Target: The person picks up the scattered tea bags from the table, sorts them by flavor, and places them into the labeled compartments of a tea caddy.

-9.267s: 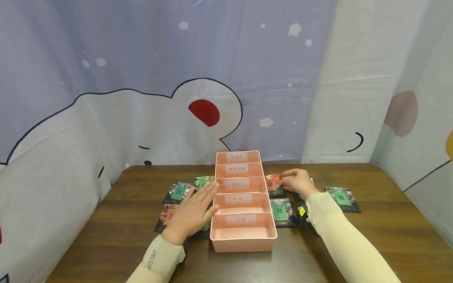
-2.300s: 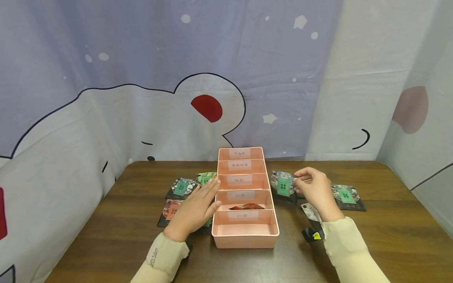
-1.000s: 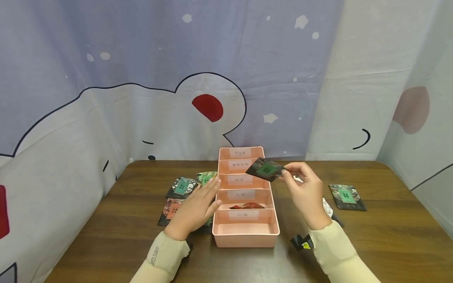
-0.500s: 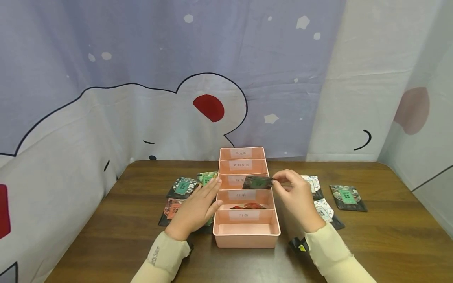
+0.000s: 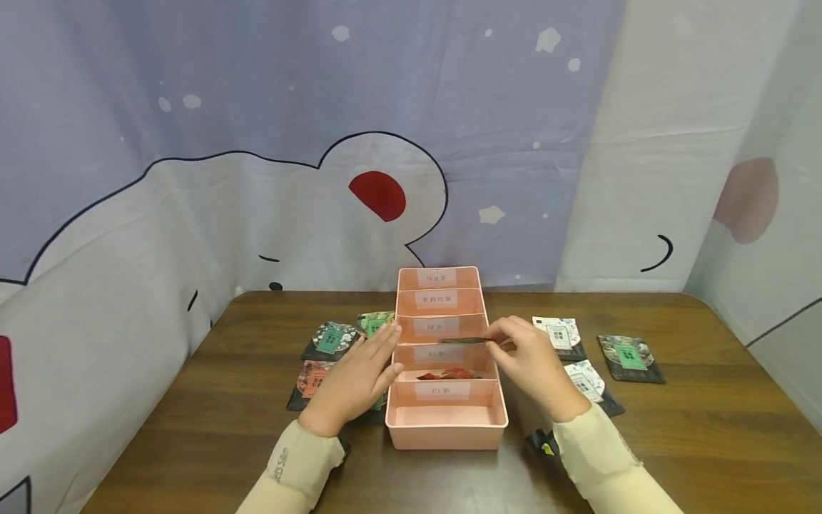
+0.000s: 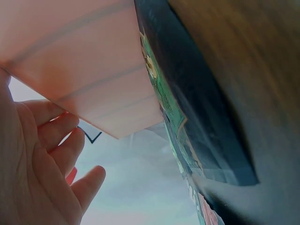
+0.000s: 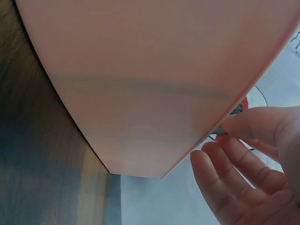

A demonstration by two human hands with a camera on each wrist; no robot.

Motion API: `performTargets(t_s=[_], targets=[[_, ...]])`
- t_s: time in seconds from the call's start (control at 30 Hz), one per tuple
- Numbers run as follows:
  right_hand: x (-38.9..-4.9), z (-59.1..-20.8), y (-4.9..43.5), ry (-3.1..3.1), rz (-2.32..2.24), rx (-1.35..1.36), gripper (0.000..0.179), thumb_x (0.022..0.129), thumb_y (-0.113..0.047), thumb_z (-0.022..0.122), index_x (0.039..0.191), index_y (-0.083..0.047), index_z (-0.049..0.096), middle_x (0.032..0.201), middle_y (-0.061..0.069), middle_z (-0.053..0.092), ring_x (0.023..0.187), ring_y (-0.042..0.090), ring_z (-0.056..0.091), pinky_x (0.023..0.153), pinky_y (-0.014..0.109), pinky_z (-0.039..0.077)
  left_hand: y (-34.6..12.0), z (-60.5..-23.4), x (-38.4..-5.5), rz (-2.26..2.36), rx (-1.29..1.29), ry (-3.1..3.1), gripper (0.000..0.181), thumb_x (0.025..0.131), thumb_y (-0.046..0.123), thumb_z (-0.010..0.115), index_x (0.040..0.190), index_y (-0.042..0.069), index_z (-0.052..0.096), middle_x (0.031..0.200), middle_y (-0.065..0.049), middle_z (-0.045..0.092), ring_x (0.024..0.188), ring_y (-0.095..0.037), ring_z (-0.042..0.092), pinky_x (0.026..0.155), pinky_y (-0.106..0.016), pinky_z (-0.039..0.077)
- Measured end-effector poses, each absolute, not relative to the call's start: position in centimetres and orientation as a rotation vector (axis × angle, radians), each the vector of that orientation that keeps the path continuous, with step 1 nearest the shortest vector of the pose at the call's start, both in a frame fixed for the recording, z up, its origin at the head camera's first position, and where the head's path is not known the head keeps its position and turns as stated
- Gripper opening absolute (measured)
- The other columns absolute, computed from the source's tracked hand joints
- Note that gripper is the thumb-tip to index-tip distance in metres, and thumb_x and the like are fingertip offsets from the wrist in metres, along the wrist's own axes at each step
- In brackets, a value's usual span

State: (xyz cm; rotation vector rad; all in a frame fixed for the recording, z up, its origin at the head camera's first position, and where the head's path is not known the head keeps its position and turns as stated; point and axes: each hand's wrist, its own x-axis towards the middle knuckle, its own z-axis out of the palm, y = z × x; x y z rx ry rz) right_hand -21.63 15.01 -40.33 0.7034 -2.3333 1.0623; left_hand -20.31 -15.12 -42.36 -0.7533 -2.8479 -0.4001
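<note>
A pink divided box [image 5: 444,440] with labelled compartments stands in the middle of the table. My right hand [image 5: 531,365] pinches a dark tea sachet [image 5: 464,340] by its right edge, thumb against fingers. The sachet shows edge-on, partly down in the middle compartment. In the right wrist view only a corner of the sachet [image 7: 219,131] shows above the rim. My left hand [image 5: 353,382] rests with straight fingers against the box's left rim; the left wrist view shows its fingertips at that rim. A red sachet [image 5: 449,374] lies in the second compartment from the front.
Left of the box lie a dark green-labelled sachet [image 5: 330,340], a red one [image 5: 312,380] and green ones [image 5: 374,323], partly under my left hand. To the right are two white-topped sachets [image 5: 559,335] and a green-labelled one [image 5: 631,358]. A patterned curtain [image 5: 289,221] hangs behind.
A red sachet has entered the second compartment. My right hand has picked the green-labelled sachet off the table, carried it left and lowered it into the middle compartment. The left hand stays put.
</note>
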Motion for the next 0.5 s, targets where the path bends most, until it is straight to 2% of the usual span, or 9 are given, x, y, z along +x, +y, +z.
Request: performTargets(t_s=[0.5], targets=[[-21.67,-40.19,15.2,-2.415,1.05,0.7,0.014,0.085,0.006,0.074,0.089,-0.008,0.071,0.087,0.0,0.068,0.077,0.016,0.069,0.07,0.033,0.061,-15.15,-42.22,-20.35,-0.399,-0.756,-2.875,0.066,0.107,0.045,0.046,0.16,0.01,0.03,0.166,-0.003,0.026,0.154,-0.021,0.021,0.124,-0.047,0.017]])
